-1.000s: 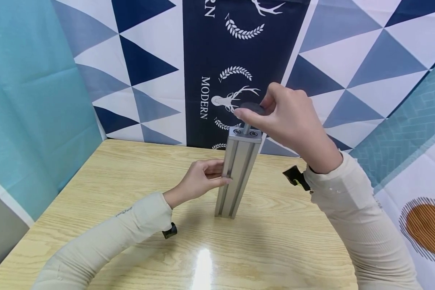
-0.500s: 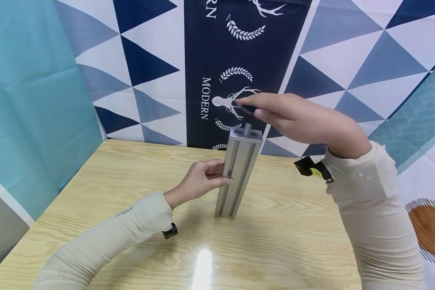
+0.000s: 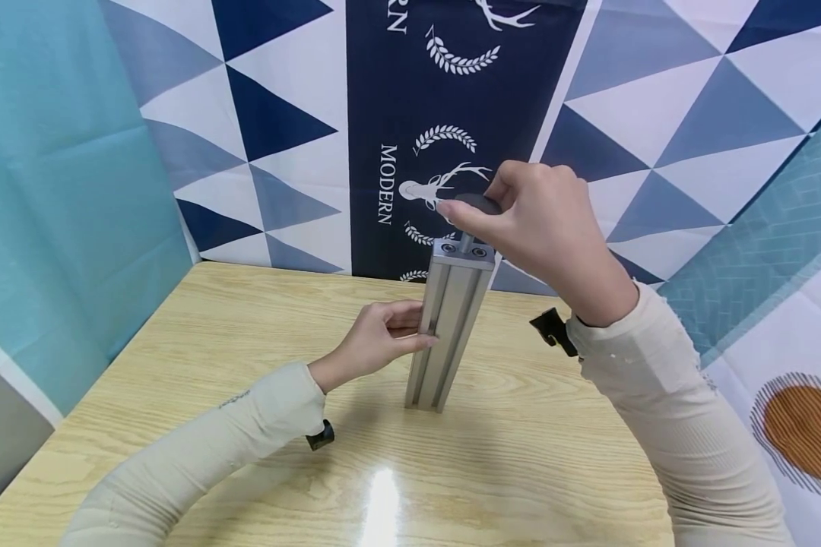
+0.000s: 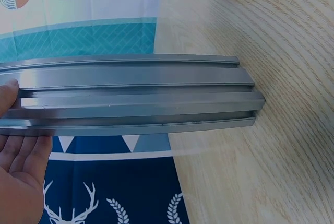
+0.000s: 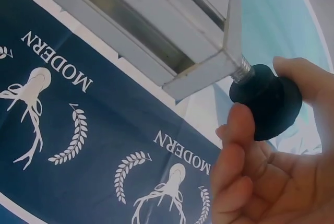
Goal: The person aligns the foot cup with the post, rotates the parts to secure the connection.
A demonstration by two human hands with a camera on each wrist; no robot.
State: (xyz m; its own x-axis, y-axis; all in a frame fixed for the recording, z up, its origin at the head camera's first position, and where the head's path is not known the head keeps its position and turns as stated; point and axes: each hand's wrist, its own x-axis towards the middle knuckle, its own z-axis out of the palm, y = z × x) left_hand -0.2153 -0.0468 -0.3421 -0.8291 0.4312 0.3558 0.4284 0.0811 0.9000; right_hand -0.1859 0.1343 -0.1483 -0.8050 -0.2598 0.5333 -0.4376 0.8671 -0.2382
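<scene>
Right grip pinches knob; left grip holds profile.

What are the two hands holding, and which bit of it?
The left hand holds the metal bar by its sides, partway up. The right hand pinches the black knob above the bar's top end by the knob's sides.

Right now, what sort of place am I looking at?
Probably a small screened-off workspace, perhaps for handling parts: a wood-grain table, patterned hangings behind it, and a metal profile held by the left hand. What lies beyond the hangings is hidden.
</scene>
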